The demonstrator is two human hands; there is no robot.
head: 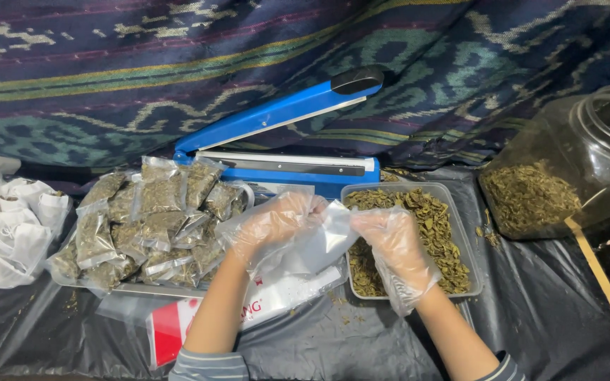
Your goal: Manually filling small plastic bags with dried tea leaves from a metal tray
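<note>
Fingers (298,212) of gloved left hand (273,226) pinched on small clear bag (323,240); right hand (393,243) closed on its opposite edge. Bag stretched sideways between both, equally near. Tray of dried leaves (453,204) just beyond right fingers.

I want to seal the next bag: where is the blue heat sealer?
The blue heat sealer sits centre-back in the head view, arm raised, behind the tray of dried leaves.

Filled clear pouches (151,222) heaped left; red-white packet (178,326) below, seemingly flat.
</note>
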